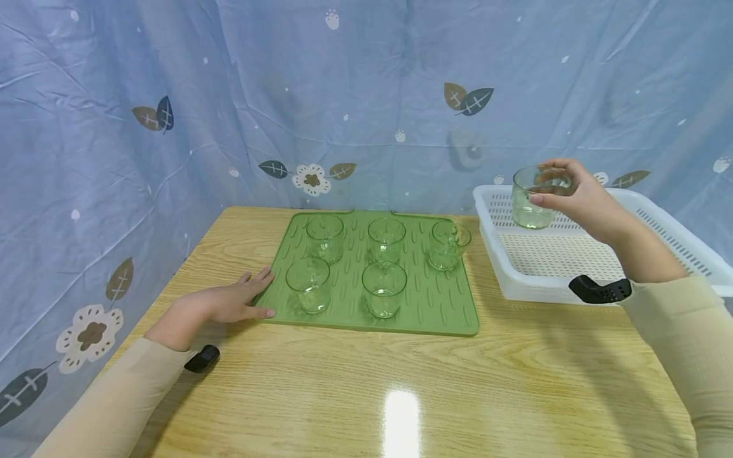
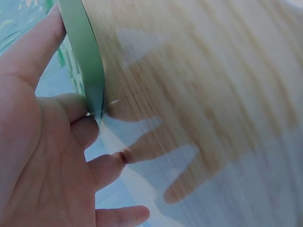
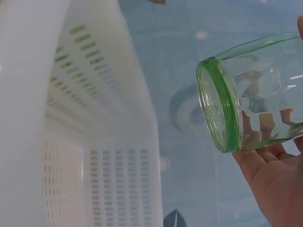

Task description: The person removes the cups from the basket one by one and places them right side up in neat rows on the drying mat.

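My right hand (image 1: 578,194) grips a clear greenish glass cup (image 1: 529,207) by its upper part, above the left end of a white plastic basket (image 1: 504,277). In the right wrist view the cup's thick green base (image 3: 220,106) points toward the basket side, and the fingers wrap the glass. My left hand (image 1: 237,300) touches the left edge of a green drying mat (image 1: 349,299) with its fingers extended. The left wrist view shows the fingers of the left hand (image 2: 52,142) against the mat's rim (image 2: 87,56). Several matching glass cups, such as a front one (image 1: 384,292), stand upright on the mat.
The slatted basket stands on the wooden table (image 1: 321,381) to the right of the mat. A blue patterned curtain (image 1: 366,95) hangs right behind the table and along its left side. Rear right on the mat stands another glass cup (image 1: 446,248).
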The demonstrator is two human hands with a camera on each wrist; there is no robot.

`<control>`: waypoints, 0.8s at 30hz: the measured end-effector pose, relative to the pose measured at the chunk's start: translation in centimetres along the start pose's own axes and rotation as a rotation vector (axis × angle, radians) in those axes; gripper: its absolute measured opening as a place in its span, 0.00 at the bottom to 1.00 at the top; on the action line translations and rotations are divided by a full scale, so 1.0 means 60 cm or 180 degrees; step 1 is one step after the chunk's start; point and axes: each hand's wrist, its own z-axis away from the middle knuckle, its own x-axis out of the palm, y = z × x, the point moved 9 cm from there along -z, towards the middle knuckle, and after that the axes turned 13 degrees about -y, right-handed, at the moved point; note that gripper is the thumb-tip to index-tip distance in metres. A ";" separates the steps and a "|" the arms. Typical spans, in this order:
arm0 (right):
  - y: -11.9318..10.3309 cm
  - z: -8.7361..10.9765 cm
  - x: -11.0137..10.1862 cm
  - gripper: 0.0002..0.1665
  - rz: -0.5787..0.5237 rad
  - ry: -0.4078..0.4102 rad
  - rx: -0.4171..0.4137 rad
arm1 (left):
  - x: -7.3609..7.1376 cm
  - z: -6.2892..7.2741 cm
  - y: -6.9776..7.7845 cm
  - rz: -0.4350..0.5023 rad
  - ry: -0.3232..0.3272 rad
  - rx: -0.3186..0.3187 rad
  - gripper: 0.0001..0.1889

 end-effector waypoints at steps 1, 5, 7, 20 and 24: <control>-0.004 0.000 0.003 0.35 -0.0030 -0.0010 -0.0034 | 0.000 0.000 0.000 0.0003 0.0001 0.0000 0.52; -0.017 0.000 0.016 0.33 -0.0045 -0.0113 -0.0091 | -0.001 -0.001 0.000 0.0018 0.0014 0.0008 0.52; -0.022 -0.001 0.022 0.33 -0.0037 -0.0157 -0.0081 | -0.001 -0.003 0.000 0.0026 0.0019 0.0007 0.52; -0.048 0.009 0.057 0.28 -0.0279 0.0023 -0.0148 | -0.001 0.000 0.006 0.0051 0.0041 0.0023 0.52; -0.066 0.010 0.073 0.26 -0.0545 0.0005 -0.0472 | -0.001 0.000 0.007 0.0045 0.0040 0.0025 0.51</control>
